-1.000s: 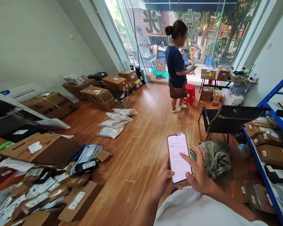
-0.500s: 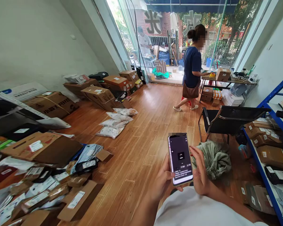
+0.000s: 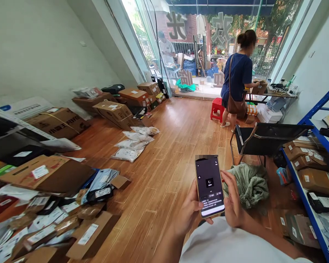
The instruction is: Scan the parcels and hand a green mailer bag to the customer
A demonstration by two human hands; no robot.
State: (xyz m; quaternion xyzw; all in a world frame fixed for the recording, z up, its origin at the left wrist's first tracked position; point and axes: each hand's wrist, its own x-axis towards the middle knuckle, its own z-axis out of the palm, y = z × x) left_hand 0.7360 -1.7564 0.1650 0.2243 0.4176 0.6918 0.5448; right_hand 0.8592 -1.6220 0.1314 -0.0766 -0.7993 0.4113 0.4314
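Note:
A smartphone (image 3: 209,191) with a dark page on its lit screen and a loading sign in the middle is held upright before me. My left hand (image 3: 190,208) grips its lower left side, the thumb lying over the edge by the screen. On the opposite side my right hand (image 3: 233,201) holds the phone's right edge, fingers bent along it and thumb near the lower corner. The phone hides part of both hands' fingers. Just beyond my right hand, a crumpled grey-green sack (image 3: 249,186) lies on the floor.
Parcels (image 3: 44,175) and boxes cover the floor at left. Several white bags (image 3: 134,142) lie mid-floor. At right stand a black chair (image 3: 279,133) and a blue shelf (image 3: 312,204) of parcels. A person (image 3: 237,76) handles a box at the far table (image 3: 287,95), near a red stool (image 3: 217,107).
The person at the back has stepped right to the table and now has hands on the box there, uncovering the red stool. My hands and the phone have barely moved.

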